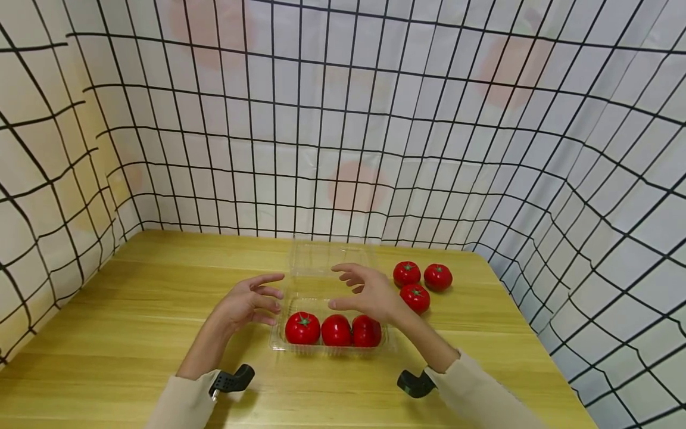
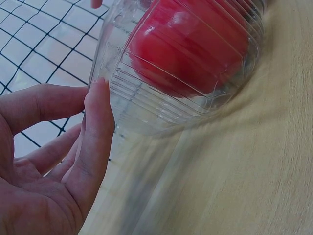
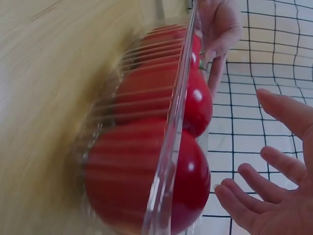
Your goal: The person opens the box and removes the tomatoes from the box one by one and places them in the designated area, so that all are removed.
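A clear plastic clamshell box (image 1: 308,304) stands on the table with its lid (image 1: 327,257) folded back. Along its near side sit three red tomatoes (image 1: 302,329), one with its green star stem turned up. At the box's left rim, my left hand (image 1: 243,304) has its fingers spread and fingertips close to the plastic. The left wrist view shows thumb and fingertips right at a ribbed corner. My right hand (image 1: 370,293) hovers over the right part of the box, fingers apart and loosely bent, nothing between them. In the right wrist view its fingertips are beside a tomato (image 3: 193,186).
Three more tomatoes (image 1: 414,298) lie close together on the wooden table (image 1: 134,322), right of the box. A white curtain with a black grid (image 1: 321,119) encloses the back and both sides. A black wrist camera (image 1: 233,379) is strapped at each sleeve.
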Available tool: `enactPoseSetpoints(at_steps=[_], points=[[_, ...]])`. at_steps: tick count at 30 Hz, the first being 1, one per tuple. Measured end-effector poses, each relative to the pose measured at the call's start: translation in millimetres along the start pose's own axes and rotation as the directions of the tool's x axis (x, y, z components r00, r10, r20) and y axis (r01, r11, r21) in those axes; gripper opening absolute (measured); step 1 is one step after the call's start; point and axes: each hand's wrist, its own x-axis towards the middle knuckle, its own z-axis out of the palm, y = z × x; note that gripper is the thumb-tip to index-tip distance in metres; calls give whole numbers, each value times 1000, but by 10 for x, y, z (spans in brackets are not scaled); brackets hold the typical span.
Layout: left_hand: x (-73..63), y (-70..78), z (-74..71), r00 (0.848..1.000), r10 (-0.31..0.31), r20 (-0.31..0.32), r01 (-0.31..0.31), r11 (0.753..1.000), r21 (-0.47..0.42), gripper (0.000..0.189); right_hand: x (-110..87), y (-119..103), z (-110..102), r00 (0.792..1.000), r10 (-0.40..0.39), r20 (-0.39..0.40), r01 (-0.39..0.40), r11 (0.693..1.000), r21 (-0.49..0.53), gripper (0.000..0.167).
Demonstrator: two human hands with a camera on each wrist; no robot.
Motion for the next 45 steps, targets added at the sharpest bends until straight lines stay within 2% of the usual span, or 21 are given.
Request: enactPoseSetpoints(at_steps=[11, 18, 28, 35, 45], points=[[-6, 13, -1, 1000, 0, 8, 0, 1000, -1, 72, 90, -18, 155, 991, -64, 120, 61, 998, 31, 62], [7, 14, 5, 1000, -5, 2, 5, 1000, 4, 72, 140, -26, 261, 971, -84, 226, 72, 996, 61, 62], [18, 5, 0, 1000, -15, 1, 15, 1000, 4, 72, 195, -1, 385, 942, -78, 326, 66, 997, 50, 68], [10, 18, -5, 1000, -18, -10, 18, 1000, 7, 72, 215, 3, 448, 931, -58, 361, 58, 998, 11, 66], [16, 2, -13, 1000, -13, -9, 13, 1000, 10, 71, 237, -10, 486, 913, -35, 407, 32, 999, 15, 64]])
